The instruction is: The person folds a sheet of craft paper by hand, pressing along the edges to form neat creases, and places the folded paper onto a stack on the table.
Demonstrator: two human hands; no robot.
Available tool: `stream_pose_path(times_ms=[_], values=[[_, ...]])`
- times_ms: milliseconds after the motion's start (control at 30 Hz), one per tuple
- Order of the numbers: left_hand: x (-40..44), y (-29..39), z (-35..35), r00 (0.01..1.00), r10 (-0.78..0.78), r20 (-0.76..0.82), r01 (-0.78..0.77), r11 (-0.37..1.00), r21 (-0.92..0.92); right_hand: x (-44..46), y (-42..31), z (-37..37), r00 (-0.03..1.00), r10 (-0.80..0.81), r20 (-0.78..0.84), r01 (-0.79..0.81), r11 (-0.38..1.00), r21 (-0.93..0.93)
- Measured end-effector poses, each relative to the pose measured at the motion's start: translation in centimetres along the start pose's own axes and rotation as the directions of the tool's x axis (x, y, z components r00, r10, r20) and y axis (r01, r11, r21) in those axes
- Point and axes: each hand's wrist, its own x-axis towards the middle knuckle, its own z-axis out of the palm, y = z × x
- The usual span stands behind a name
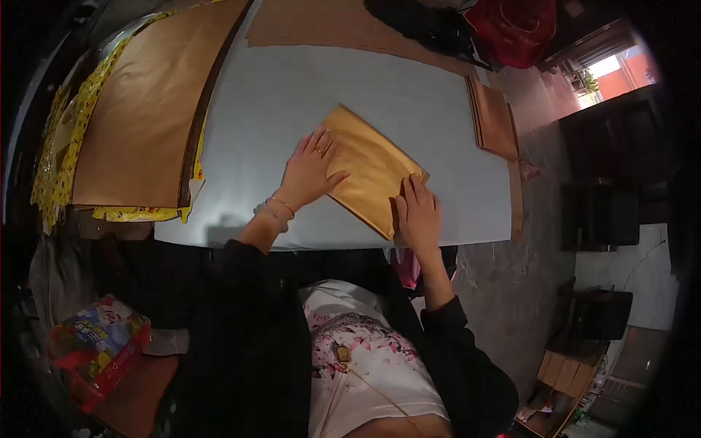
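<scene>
A folded sheet of shiny golden-brown paper (pixel 371 162) lies at a slant on the pale grey-blue table cover (pixel 270 95). My left hand (pixel 312 164), wearing a ring and bracelets, rests flat on its upper left part with the fingers stretched out and the thumb apart. At the lower right end of the paper is my right hand (pixel 418 213). Its fingers are extended along the edge, with the thumb a little apart. Neither hand grasps anything that I can see. What lies inside the folds is hidden.
A tall stack of brown sheets (pixel 153 95) in yellow printed wrapping (pixel 62 139) stands at the left. Smaller brown pieces (pixel 493 120) lie at the table's right edge. A red bag (pixel 511 29) is at the back. A colourful bag (pixel 98 343) sits at lower left.
</scene>
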Motion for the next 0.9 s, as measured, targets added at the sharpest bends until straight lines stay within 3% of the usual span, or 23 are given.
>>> stream_pose_path(times_ms=[33,100,200,233,300,367,433,533,800,900], values=[[0.9,-0.8,-0.6,0.992,0.127,0.014,-0.127,0.991,-0.031,-0.8,-0.7,-0.2,0.999,-0.013,-0.041,0.014,1.000,0.026],[2.9,-1.8,-1.6,0.984,0.177,0.005,-0.177,0.984,0.018,-2.4,-2.1,-0.2,0.998,-0.011,-0.058,0.014,0.998,0.057],[5.1,-0.7,-2.4,0.999,-0.011,-0.043,0.029,0.890,0.455,-3.9,-4.5,-0.7,0.999,-0.004,-0.034,0.010,0.987,0.160],[4.9,0.8,-2.2,0.999,-0.005,-0.037,0.022,0.890,0.456,-4.3,-5.2,-0.8,0.999,0.003,-0.032,0.003,0.986,0.164],[3.5,4.7,-2.1,0.981,-0.132,-0.140,0.169,0.939,0.298,-4.6,-6.4,-1.4,0.999,0.053,-0.012,-0.048,0.969,0.243],[0.8,9.3,-3.2,0.986,-0.152,0.072,0.149,0.988,0.050,-4.5,-6.2,-1.7,0.997,0.073,-0.018,-0.063,0.937,0.342],[-2.2,11.7,-2.0,0.994,-0.107,0.009,0.107,0.987,-0.119,-4.4,-4.8,-1.8,0.995,0.086,-0.049,-0.063,0.932,0.357],[-4.1,13.0,-1.1,0.996,-0.028,0.082,0.039,0.991,-0.132,-4.5,-2.3,-1.0,0.989,0.085,-0.121,-0.039,0.940,0.339],[-4.7,12.2,-0.8,0.991,-0.063,0.118,0.080,0.985,-0.152,-4.9,-1.2,-0.5,0.997,0.022,-0.079,0.004,0.947,0.322],[-5.2,11.2,-1.6,0.990,0.013,0.142,0.010,0.987,-0.162,-5.5,-1.5,-0.8,0.996,0.011,-0.083,0.014,0.958,0.285]])
